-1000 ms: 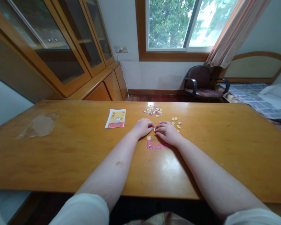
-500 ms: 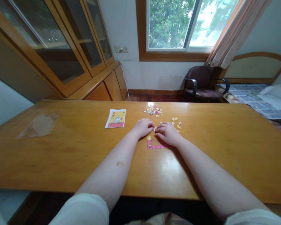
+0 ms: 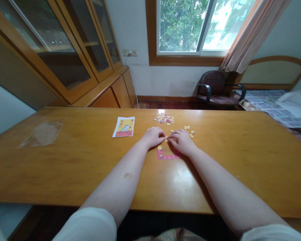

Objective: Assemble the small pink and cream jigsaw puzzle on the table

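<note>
My left hand rests on the table with its fingers curled, the tips at the edge of a small yellow jigsaw puzzle piece. From the other side my right hand reaches in, its thumb and fingers closed at the same piece. Just below lies a joined strip of pink puzzle pieces, with a yellow piece at the top of its left side. My right hand covers part of the strip's right end. Several loose yellow pieces lie beyond and right of this hand.
A pile of mixed puzzle pieces lies near the table's far edge. To the left are a picture card with a white animal and a clear plastic bag. Beyond the wooden table stand a chair and a glass-door cabinet.
My right hand has shifted slightly, its fingers drawing a little away from the left hand, so more of the yellow piece between them shows. My left hand has barely moved.
</note>
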`<state>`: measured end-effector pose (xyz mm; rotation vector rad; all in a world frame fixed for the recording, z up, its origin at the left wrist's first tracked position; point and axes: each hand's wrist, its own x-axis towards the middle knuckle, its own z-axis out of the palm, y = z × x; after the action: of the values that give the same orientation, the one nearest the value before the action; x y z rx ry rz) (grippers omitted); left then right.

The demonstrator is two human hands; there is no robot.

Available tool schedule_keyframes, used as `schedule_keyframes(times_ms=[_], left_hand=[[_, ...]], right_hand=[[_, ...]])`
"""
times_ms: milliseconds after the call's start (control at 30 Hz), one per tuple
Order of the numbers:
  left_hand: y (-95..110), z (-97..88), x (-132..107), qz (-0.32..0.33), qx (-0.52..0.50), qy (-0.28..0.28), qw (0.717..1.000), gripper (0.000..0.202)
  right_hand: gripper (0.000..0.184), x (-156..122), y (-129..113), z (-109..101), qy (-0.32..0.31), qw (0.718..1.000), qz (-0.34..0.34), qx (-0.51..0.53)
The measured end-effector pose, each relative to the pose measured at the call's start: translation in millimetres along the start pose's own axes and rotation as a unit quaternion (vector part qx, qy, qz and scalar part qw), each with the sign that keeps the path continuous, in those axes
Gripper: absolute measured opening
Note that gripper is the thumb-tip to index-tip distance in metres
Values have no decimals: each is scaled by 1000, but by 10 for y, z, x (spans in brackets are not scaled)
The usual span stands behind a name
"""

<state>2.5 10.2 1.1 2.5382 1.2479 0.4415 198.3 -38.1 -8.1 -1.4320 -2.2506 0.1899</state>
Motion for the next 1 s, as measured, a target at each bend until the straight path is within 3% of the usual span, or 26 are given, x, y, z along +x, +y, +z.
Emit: schedule_keyframes(times_ms=[167,300,467,767,1000], left_hand=[[-22,-30,12,-19,13,-7,1000,16],[-22,-51,2,-42,14,22,999,18],[29,-37,-17,-62,24,16,998,32],[65,-31,-23,-26,16,-13,999,21],[-22,-74,-18,-70,23,3,997,27]], right_hand=[[19,21,115,-2,85,990,113,-25],[22,26,214,-26,121,976,176,-34],[23,17,278,-69,150,965,213,-30],[38,3,518,-233,210,924,319,6],[44,-13,654,-252,231,901,361,72]])
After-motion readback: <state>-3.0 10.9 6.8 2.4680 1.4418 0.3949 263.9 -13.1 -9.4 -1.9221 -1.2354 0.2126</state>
